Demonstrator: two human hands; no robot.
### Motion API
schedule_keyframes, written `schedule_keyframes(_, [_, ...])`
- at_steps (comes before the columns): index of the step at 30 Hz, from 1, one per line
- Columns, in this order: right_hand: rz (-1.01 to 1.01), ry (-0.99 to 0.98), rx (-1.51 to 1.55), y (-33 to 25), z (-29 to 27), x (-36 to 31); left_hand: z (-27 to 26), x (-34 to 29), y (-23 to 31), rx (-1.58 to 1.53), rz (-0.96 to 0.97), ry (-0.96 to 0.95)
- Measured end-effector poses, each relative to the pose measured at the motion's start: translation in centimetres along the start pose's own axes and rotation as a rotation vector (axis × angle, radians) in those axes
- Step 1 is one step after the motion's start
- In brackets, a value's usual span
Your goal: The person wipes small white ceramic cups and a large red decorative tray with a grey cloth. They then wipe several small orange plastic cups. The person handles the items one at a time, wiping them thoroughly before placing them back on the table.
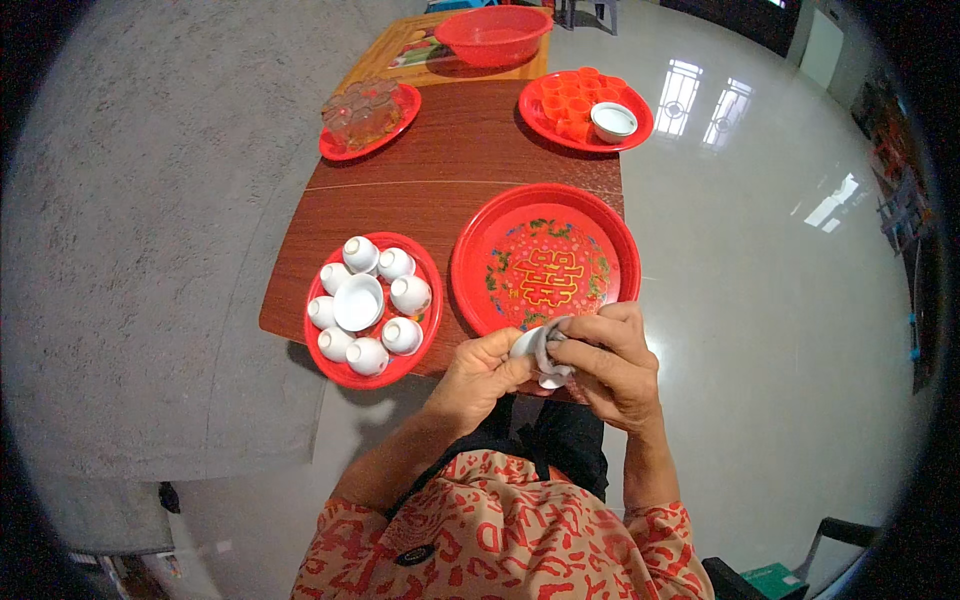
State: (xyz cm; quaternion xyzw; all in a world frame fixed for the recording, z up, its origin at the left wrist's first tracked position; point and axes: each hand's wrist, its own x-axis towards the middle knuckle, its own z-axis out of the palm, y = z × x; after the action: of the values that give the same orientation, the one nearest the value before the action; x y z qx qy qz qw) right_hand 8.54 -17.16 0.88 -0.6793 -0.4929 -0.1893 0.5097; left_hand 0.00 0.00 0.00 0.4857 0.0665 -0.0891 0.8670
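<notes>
My left hand (pixel 483 375) grips a small white cup (pixel 524 344) from its left side. A grey cloth (pixel 548 350) is bunched in my right hand (pixel 612 365) and pressed against the same cup. Both hands are at the table's near edge, over the front rim of a large round red tray (pixel 466 218) with a printed pattern. Left of it, a red plate (pixel 432 345) carries several upside-down white cups (pixel 410 294) in a ring around a white bowl (pixel 358 302). My fingers hide part of the held cup.
At the far right, a red plate (pixel 530 122) holds several orange-red cups (pixel 575 105) and a white bowl (pixel 613 121). Clear glasses (pixel 362 110) stand on a red plate (pixel 404 118) at far left. Beyond is a red basin (pixel 493 38). A grey wall (pixel 150 220) borders the wooden table (pixel 400 205).
</notes>
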Motion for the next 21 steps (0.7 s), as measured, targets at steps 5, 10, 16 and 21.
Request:
schedule_keyframes(5, [0.010,0.059,0.011,-0.2,1.4,0.4,-0.4,-0.6,0.7,0.023,0.046,0.015])
schedule_keyframes(10, [0.239,0.154,0.148,-0.6,2.2,-1.7,-0.6,0.0,-0.1,-0.066,0.097,0.006])
schedule_keyframes(16, [0.511,0.230,0.546,-0.6,2.2,-3.1,0.1,0.3,-0.1,-0.210,0.127,-0.013])
schedule_keyframes(21, [0.408,0.166,0.449,-0.2,1.0,-2.2,0.0,0.4,0.8,-0.232,0.029,-0.076])
